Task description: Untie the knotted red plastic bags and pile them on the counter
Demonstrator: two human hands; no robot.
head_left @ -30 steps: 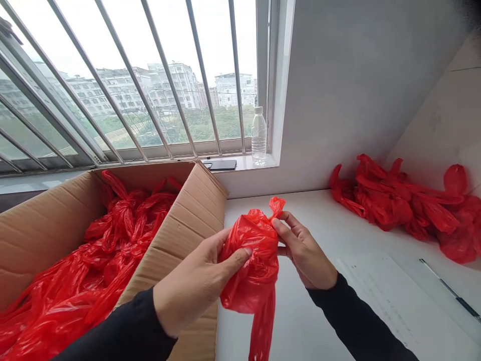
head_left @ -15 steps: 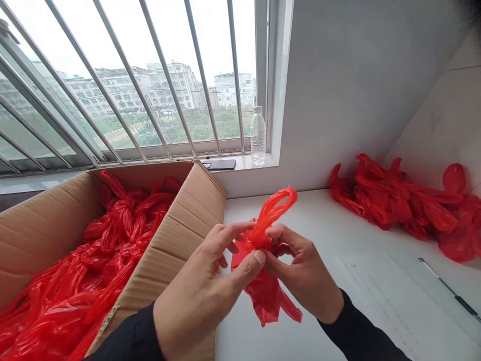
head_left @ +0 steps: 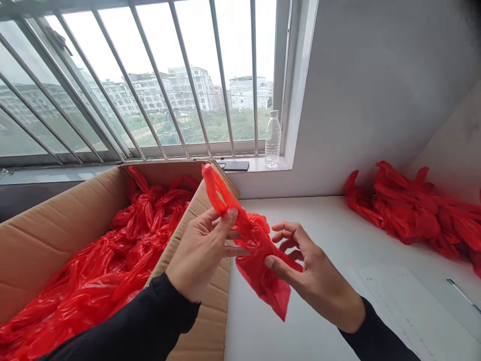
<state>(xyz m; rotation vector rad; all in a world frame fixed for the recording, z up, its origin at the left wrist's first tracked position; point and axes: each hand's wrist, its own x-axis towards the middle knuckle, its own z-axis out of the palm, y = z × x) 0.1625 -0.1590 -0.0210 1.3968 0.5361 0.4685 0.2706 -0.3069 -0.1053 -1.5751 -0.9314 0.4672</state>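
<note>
A knotted red plastic bag (head_left: 255,250) hangs in the air between both hands, above the white table's (head_left: 323,220) left part. My left hand (head_left: 201,253) pinches its looped handle end between thumb and fingers, the loop pointing up and left. My right hand (head_left: 311,273) grips the bag's lower body with the thumb, its other fingers curled loosely behind. To the left stands an open cardboard box (head_left: 48,235) filled with several more knotted red bags (head_left: 124,245).
A heap of red bags (head_left: 417,213) lies at the table's far right against the wall. A water bottle (head_left: 272,140) and a dark phone (head_left: 235,165) rest on the windowsill. Paper sheets (head_left: 406,311) and a pen (head_left: 464,296) lie at the right.
The bag was bunched into a knot, then its loop swung from pointing up-right to up-left toward the box. The view shifted slightly left.
</note>
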